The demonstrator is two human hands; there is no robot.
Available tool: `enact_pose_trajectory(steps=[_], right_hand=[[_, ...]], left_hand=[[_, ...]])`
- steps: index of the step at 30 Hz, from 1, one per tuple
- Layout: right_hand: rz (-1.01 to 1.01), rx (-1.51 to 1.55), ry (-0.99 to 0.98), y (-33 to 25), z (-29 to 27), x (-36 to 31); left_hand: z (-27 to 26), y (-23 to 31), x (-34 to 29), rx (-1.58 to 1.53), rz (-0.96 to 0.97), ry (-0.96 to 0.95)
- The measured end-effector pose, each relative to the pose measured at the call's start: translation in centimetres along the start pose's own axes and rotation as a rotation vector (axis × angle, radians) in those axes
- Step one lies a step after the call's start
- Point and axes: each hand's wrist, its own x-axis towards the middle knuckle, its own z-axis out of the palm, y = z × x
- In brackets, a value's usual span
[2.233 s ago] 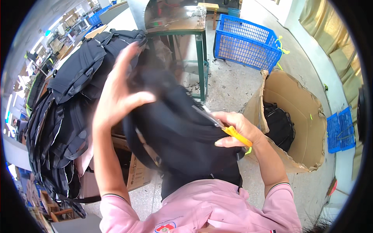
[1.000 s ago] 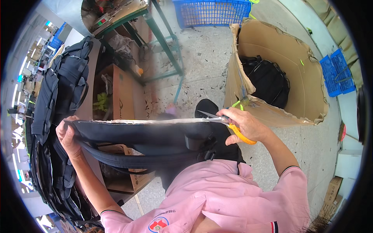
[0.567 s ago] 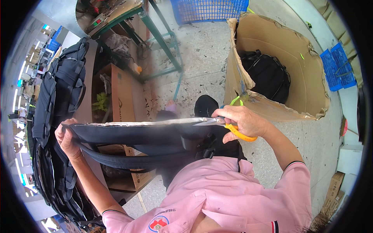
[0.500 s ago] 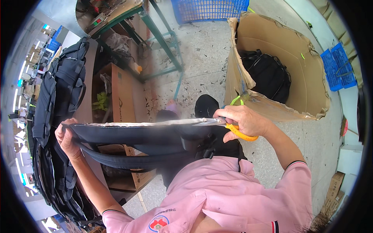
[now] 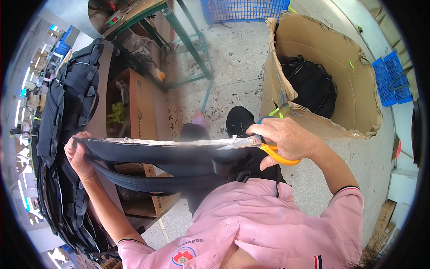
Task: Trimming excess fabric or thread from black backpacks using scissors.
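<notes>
My left hand [image 5: 79, 158] is closed on the left end of a black padded bag piece [image 5: 148, 154], which is stretched sideways in front of my waist. A white, frayed-looking strip [image 5: 170, 143] runs along its upper edge, and a black strap [image 5: 152, 183] hangs in a loop below it. My right hand [image 5: 289, 141] grips scissors [image 5: 247, 142] with yellow-orange handles. Their blades point left across the right end of the white strip. The right end of the bag piece is blurred, with a dark buckle [image 5: 242, 175] near it.
Black bags [image 5: 80, 85] lie piled on a table along the left. Beneath it is an open carton [image 5: 141, 110]. At the right stands a large cardboard box [image 5: 358, 85] with a black bag inside. Blue baskets [image 5: 244, 10] and a green-legged table [image 5: 186, 42] are farther off.
The scissors have tilted, their tips now lower and left, below the white strip's edge. My right hand has shifted slightly to the right. My left hand keeps its hold.
</notes>
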Motion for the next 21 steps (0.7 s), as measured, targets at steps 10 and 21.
enact_pose_trajectory(steps=[10,21], right_hand=[[0.056,-0.048,-0.126,-0.5,0.1,0.1],[-0.049,-0.175,0.005,-1.3,0.1,1.7]], left_hand=[[-0.8,0.1,-0.8,0.088,-0.119,0.088],[0.4,0.0,-0.6,0.095,-0.093,0.077]])
